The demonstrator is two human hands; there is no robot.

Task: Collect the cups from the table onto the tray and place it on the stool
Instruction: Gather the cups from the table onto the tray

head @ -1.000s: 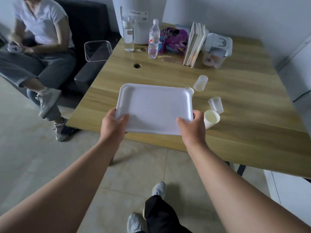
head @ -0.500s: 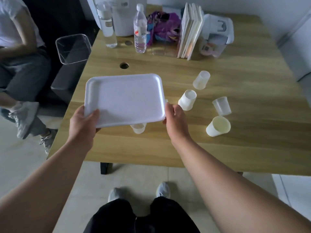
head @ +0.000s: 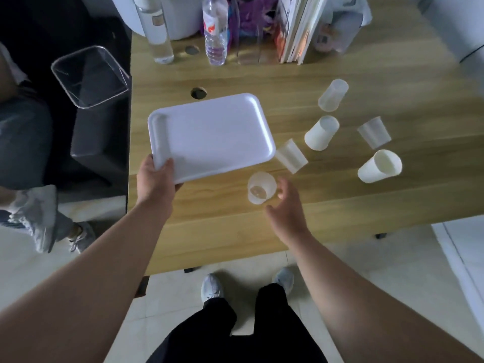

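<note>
Bare table (head: 209,231) before nearest cup (head: 260,187)

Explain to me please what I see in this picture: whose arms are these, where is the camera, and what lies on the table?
There is no machine here. The camera sits on a person's head and looks forward and down, so both arms, the dark trousers and the shoes belong to that person.

The left hand grips the near corner of an empty white tray, held over the wooden table. The right hand is open, holds nothing, and reaches toward the nearest clear cup.

Five more plastic cups stand or lie to the right; one of them is beside the tray's edge. At the table's far side are two bottles and some upright books. Another person sits on the left, partly in view.
</note>
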